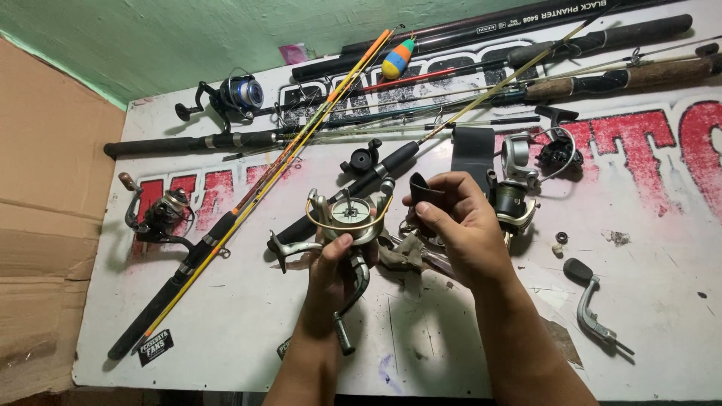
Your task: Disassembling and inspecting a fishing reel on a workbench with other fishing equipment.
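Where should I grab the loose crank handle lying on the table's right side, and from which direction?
Take the crank handle by its bent metal arm, mid-length, coming straight down from above. It lies flat and alone on the white table, the dark knob at its upper end, so the thin arm is probably free on both sides for fingers to pinch.

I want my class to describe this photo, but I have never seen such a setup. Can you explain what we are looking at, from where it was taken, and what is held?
There is one picture, taken by a camera on a person's head, looking down at their own two bare hands over a white painted board. The left hand holds a fishing reel with a gold wire bail, its handle hanging down. The right hand pinches a small dark curved part beside the reel. Around them lie several fishing rods, more reels such as a blue one, a loose crank handle and a colourful float. Brown cardboard stands at the left.
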